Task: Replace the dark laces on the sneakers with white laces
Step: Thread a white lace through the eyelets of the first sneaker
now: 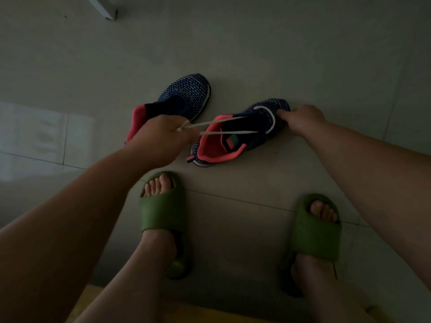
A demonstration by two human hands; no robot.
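I have two navy knit sneakers with white flecks and coral-pink linings on the grey tiled floor. The near sneaker [235, 134] lies toe away from me, its tongue open, with a white flat lace [224, 127] looped through its lowest eyelets, both ends drawn taut over the collar. The far sneaker [182, 96] stands just left of it, laceless.

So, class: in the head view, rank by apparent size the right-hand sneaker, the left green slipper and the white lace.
1. Right-hand sneaker.
2. Left green slipper, though it lies nearer the camera, so that's unsure.
3. White lace, thinnest by far.
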